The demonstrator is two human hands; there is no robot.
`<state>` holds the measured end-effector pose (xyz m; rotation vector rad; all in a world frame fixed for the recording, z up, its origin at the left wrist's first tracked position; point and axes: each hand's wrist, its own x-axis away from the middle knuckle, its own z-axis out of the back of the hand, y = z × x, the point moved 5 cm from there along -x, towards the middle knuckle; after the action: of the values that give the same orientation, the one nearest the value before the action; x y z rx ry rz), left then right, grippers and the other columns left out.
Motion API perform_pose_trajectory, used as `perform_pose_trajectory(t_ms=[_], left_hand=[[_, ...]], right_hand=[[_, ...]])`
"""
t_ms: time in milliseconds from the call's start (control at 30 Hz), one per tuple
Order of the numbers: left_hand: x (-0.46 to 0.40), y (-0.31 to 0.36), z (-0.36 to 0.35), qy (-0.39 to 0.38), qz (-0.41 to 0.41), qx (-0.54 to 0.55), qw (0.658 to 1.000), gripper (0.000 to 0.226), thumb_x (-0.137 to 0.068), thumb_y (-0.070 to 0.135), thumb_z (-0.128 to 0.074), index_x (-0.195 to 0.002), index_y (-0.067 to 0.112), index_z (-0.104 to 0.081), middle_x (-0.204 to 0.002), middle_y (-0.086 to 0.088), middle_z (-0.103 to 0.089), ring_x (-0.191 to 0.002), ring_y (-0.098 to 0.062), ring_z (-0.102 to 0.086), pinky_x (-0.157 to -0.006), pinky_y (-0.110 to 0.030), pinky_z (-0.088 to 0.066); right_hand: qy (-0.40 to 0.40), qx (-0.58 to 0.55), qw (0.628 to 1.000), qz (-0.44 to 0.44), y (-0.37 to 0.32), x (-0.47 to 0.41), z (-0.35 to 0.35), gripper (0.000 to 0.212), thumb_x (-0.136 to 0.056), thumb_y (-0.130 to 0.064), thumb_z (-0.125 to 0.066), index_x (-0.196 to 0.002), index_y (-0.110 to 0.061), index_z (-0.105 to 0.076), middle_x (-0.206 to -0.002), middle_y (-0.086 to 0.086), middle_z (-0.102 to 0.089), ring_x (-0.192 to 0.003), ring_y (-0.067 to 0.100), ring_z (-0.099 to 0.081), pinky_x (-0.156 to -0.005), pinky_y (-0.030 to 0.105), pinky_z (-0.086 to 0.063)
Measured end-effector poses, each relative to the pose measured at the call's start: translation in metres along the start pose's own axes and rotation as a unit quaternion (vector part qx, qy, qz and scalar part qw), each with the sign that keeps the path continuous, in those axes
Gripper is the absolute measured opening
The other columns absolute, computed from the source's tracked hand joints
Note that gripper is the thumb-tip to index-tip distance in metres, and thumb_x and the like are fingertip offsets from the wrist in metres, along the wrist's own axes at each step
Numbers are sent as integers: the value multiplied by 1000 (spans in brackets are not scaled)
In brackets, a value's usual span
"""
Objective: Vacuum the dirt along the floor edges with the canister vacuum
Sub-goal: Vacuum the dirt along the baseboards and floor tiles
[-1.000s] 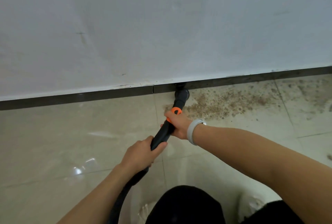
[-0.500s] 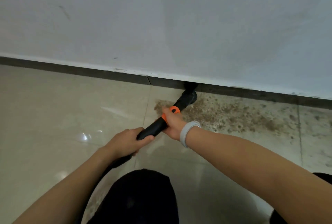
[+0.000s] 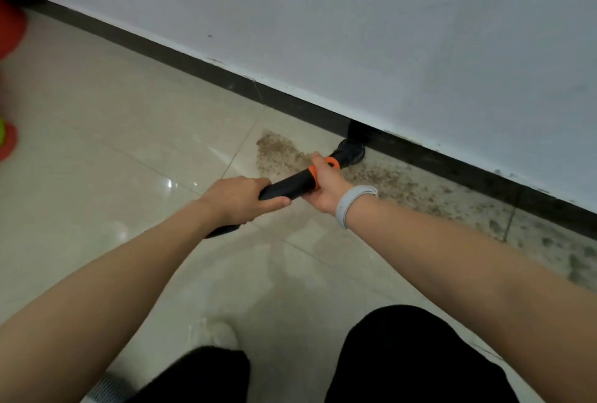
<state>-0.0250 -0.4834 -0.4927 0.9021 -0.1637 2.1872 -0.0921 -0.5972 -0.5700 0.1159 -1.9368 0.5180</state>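
- A person's left hand (image 3: 239, 197) grips the rear of a black vacuum wand (image 3: 287, 187), fingers wrapped over the top of the tube.
- The right hand (image 3: 324, 184) grasps the same wand farther forward, at its orange collar (image 3: 323, 169); a pale grey wristband (image 3: 350, 202) circles that wrist.
- The wand runs from the hands up and to the right, ending in a black nozzle (image 3: 352, 150) set on the floor against the dark baseboard (image 3: 200, 68), below a white wall (image 3: 355, 21).
- Brown dirt (image 3: 277, 152) lies on the beige tiled floor (image 3: 113, 131) beside the nozzle and under the wand, thinning into a scattered band along the baseboard to the right.
- A ribbed grey hose (image 3: 106, 391) shows at the bottom edge, beside the person's dark-clad knees (image 3: 413, 354).
- Blurred red shapes (image 3: 8, 30) sit at the left edge; what they are cannot be told.
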Motion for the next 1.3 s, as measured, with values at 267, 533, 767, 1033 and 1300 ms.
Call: perform_pose_trajectory(t_ms=[267, 533, 767, 1033, 1300], left_hand=[[-5, 15, -45, 37, -28, 35, 998, 40, -90, 62, -40, -90, 24, -50, -61, 8, -59, -58, -8, -57, -63, -26, -43], [-13, 2, -71, 122, -17, 24, 992, 46, -87, 68, -36, -88, 24, -51, -68, 5, -59, -65, -15, -56, -54, -27, -36], [-2, -9, -86, 155, 15, 49, 987, 54, -87, 69, -32, -93, 20, -53, -67, 4, -54, -69, -23, -56, -61, -32, -36], [24, -43, -93, 201, 52, 105, 973, 53, -85, 68, -39, -75, 17, -51, -64, 0, -60, -64, -20, -57, -55, -29, -38], [39, -93, -89, 261, 159, 106, 946, 56, -83, 70, -34, -76, 18, -53, -64, -1, -58, -67, -26, -57, -59, -31, -37]], right_hand=[[38, -2, 998, 56, 13, -10, 42, 27, -95, -29, -55, -111, -11, -43, -98, 8, -54, -101, 26, -57, -83, 41, -52], [68, 54, 990, 107, 21, -21, 44, 26, -97, -34, -51, -107, -11, -46, -93, 6, -52, -95, 24, -56, -89, 41, -52], [53, 46, 990, 125, 27, -19, 38, 19, -95, -30, -54, -96, -13, -46, -96, 8, -55, -96, 26, -58, -90, 43, -53], [4, -17, 994, 111, 51, -20, 4, 33, -91, -23, -63, -115, -12, -45, -89, 10, -56, -71, 22, -60, -80, 39, -56], [-58, 16, 995, 77, 72, -34, -70, 36, -92, -28, -60, -120, -12, -45, -87, 10, -53, -59, 20, -59, -57, 32, -55]])
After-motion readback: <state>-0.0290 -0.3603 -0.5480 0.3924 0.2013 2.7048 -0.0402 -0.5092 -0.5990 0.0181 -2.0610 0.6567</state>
